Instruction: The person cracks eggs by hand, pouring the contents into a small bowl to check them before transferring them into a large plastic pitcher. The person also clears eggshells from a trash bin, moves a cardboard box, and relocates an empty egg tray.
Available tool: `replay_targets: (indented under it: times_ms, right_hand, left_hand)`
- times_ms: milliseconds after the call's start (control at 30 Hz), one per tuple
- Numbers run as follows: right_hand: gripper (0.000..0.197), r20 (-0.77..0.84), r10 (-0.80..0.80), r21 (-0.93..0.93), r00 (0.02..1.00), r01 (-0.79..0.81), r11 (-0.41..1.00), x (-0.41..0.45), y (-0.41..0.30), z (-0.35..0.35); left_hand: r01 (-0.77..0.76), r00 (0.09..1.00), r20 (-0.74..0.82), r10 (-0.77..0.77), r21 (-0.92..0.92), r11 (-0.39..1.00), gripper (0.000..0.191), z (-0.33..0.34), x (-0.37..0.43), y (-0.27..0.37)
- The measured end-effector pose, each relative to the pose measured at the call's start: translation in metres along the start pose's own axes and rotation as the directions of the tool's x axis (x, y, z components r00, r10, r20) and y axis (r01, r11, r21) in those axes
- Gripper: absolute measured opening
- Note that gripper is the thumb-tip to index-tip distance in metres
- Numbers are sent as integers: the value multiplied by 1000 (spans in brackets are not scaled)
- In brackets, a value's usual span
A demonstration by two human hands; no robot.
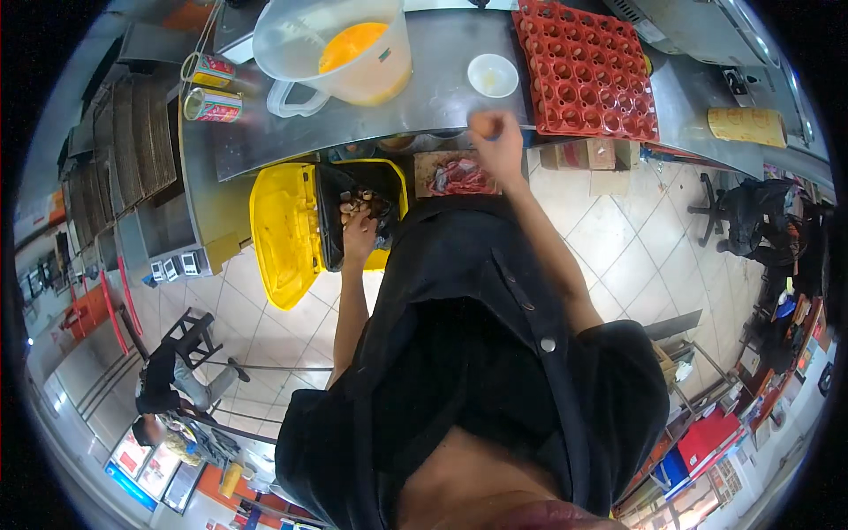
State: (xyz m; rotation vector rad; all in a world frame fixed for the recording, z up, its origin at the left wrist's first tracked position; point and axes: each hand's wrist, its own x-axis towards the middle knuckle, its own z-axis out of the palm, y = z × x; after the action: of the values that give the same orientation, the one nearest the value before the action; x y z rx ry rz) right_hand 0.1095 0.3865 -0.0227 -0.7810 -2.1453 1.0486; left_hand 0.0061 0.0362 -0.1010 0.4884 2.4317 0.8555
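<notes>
My right hand (500, 149) is closed around a brown egg (484, 124) at the front edge of the steel worktop. Just beyond it sits a small white bowl (493, 75) with a little clear liquid inside. My left hand (360, 233) reaches down into a black-lined yellow bin (281, 238), its fingers against eggshells (361, 199); whether it grips any cannot be made out. Back on the worktop stands a large translucent plastic pitcher (331, 50) holding orange-yellow liquid egg. To the right of the bowl lies a red plastic egg tray (586, 73) with rows of round cells.
Two cans (213, 106) stand at the worktop's left end. A roll of film (746, 127) lies at the right. Under the worktop are a box with red contents (460, 173) and cardboard boxes (589, 156). A person (162, 381) sits behind on the left.
</notes>
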Motion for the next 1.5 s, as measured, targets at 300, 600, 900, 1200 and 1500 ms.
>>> replay_targets:
  times_ms: [300, 600, 900, 1200, 1500]
  right_hand:
    - [37, 547, 353, 772, 759, -621, 138, 69, -39, -45]
    - [36, 323, 171, -96, 931, -148, 984, 124, 1, -61]
    - [41, 359, -2, 37, 933, -12, 999, 110, 8, -69]
    - [36, 253, -67, -78, 965, 89, 993, 114, 17, -55]
    - [37, 328, -75, -142, 942, 127, 982, 122, -16, -44]
  left_hand:
    - [-449, 868, 18, 497, -402, 798, 41, -16, 79, 258]
    - [-426, 679, 253, 689, -628, 651, 32, 33, 184, 331]
    - [-41, 772, 504, 387, -568, 822, 37, 48, 190, 340]
    - [137, 757, 554, 347, -654, 744, 33, 72, 218, 325]
    - [24, 761, 557, 332, -536, 844, 27, 54, 229, 324]
